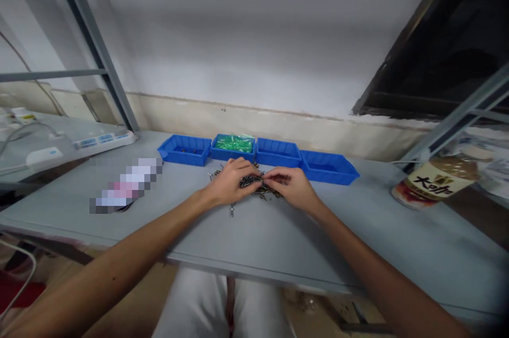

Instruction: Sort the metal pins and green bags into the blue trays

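A heap of small thin metal pieces (260, 192), perhaps screws or pins, lies on the grey table around and under my fingers. My left hand (227, 183) rests over the heap's left side, its thumb and fingertips closed in a pinch. From the right, my right hand (293, 185) pinches close to the left fingertips, almost touching them. What either pinch holds is too small to name. One loose metal piece (232, 210) lies apart, in front of my left hand.
Behind the heap stand several blue bins: the left bin (185, 149) has a few small bits, another a green plastic bag (234, 143). A blurred-out phone-like object (127, 184) lies left, near a white power strip (104, 139). A labelled jar (437, 179) stands right.
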A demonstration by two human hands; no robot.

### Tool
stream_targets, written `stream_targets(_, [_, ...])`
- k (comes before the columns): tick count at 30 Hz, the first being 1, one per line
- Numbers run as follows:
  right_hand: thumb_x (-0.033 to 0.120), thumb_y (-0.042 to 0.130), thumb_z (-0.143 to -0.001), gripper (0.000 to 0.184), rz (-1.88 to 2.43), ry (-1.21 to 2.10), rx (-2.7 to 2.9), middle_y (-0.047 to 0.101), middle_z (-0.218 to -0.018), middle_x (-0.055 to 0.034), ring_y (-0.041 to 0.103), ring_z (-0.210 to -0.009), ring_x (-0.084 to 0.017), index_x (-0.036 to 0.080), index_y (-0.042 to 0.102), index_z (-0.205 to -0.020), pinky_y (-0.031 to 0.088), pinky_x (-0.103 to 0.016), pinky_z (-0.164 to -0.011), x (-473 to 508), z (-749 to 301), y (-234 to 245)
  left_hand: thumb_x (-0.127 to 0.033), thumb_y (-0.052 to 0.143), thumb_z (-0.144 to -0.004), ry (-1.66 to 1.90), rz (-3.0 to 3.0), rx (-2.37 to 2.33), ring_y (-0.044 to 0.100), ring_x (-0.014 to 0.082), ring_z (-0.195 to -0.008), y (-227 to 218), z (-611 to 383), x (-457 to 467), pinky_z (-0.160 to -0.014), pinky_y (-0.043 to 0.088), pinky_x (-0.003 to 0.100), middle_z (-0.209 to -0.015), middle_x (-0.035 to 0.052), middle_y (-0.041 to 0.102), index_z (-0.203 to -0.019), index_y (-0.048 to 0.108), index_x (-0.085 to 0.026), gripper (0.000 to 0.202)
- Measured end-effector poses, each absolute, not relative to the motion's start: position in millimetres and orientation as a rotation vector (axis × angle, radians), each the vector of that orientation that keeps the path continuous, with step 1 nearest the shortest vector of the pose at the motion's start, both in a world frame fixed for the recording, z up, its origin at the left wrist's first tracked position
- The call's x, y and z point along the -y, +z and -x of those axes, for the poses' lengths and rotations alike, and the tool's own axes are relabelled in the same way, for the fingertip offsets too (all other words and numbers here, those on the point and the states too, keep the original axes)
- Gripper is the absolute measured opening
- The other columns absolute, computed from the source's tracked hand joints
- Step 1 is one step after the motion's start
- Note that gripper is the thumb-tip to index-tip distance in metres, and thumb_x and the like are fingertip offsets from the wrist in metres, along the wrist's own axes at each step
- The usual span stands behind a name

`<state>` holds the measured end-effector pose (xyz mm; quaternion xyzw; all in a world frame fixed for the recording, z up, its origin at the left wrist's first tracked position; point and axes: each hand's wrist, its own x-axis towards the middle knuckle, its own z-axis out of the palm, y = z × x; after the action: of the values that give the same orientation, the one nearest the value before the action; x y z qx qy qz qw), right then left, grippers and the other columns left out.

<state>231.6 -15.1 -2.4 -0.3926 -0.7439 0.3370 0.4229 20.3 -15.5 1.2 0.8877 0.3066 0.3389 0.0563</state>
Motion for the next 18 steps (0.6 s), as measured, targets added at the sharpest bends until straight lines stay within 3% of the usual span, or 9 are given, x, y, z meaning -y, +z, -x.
stream_targets(11, [0.036, 0.079, -0.064, 0.030, 0.915, 1.122, 1.574, 0.072, -0.083, -0.0044, 0.067, -0.077, -0.016, 0.018, 0.070, -0.087, 0.055, -0.033, -0.079, 17.7, -222.9, -4.2, -0.035, 0.057, -0.091, 1.126, -2.706, -0.907, 0.057, 0.0183, -0.087, 0.2, -19.3, 15.3, -0.080, 0.038, 0.035, -0.091, 0.0021, 0.070, -0.091, 0.064, -0.021, 0.015])
stream_targets(18, [0.036, 0.075, -0.069, 0.033, 0.874, 1.107, 1.635, 0.073, -0.089, -0.0067, 0.068, -0.084, -0.018, 0.018, 0.068, -0.095, 0.055, -0.035, -0.082, 16.6, -224.2, -7.0, -0.034, 0.058, -0.090, 1.136, -2.747, -0.968, 0.058, 0.0191, -0.086, 2.5, -15.9, 14.6, -0.081, 0.038, 0.036, -0.088, 0.0021, 0.070, -0.088, 0.063, -0.021, 0.014])
